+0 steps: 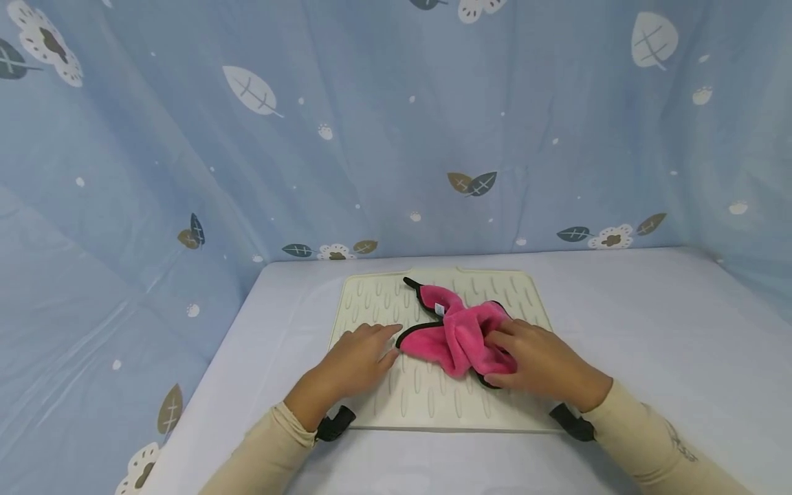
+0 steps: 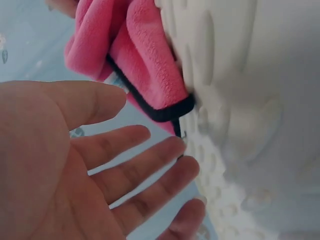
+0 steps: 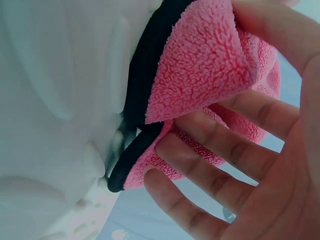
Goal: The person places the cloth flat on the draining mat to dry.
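Observation:
A pink fleece cloth (image 1: 460, 337) with black edging lies crumpled on a cream ridged mat (image 1: 408, 405). A small white tag (image 1: 439, 309) shows on its upper left part. My right hand (image 1: 535, 361) holds the cloth's right side; in the right wrist view, a fold of pink cloth (image 3: 195, 65) lies between the thumb and the fingers. On the other side, my left hand (image 1: 359, 361) is beside the cloth's left corner. The left wrist view shows its fingers (image 2: 135, 170) spread and extended, with nothing held and the black-edged corner just beyond them.
The mat lies on a white-covered table (image 1: 650, 330). Behind and to the left hangs a blue curtain (image 1: 396, 137) printed with leaves and flowers. Black bands (image 1: 334, 423) are at the wrists, below the beige sleeves (image 1: 266, 447).

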`<action>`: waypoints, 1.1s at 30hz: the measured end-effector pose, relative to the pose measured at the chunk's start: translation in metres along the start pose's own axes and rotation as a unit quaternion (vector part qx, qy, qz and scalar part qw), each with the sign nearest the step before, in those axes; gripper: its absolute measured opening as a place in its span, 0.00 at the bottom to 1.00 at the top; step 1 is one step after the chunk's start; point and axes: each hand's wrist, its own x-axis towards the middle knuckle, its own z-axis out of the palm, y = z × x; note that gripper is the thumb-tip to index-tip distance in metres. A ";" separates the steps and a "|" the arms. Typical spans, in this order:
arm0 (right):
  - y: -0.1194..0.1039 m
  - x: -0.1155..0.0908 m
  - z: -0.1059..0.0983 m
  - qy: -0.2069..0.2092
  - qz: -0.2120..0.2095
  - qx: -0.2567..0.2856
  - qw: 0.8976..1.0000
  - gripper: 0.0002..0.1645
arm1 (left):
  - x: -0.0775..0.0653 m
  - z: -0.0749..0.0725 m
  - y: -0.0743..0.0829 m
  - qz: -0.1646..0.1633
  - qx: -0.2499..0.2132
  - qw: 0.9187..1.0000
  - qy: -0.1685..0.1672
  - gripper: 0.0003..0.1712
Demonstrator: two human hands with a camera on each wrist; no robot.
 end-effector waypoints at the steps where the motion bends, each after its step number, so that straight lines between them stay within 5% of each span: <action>1: 0.000 0.000 0.000 0.000 -0.002 0.000 1.000 0.25 | 0.000 0.001 0.000 0.006 -0.002 1.000 0.000 0.27; 19: -0.001 0.001 -0.004 -0.020 0.005 0.008 1.000 0.26 | 0.002 0.008 0.002 0.076 -0.006 0.997 -0.023 0.20; 33: -0.003 0.004 -0.002 0.016 0.003 -0.014 1.000 0.18 | 0.002 0.001 0.008 0.060 -0.038 0.991 0.115 0.08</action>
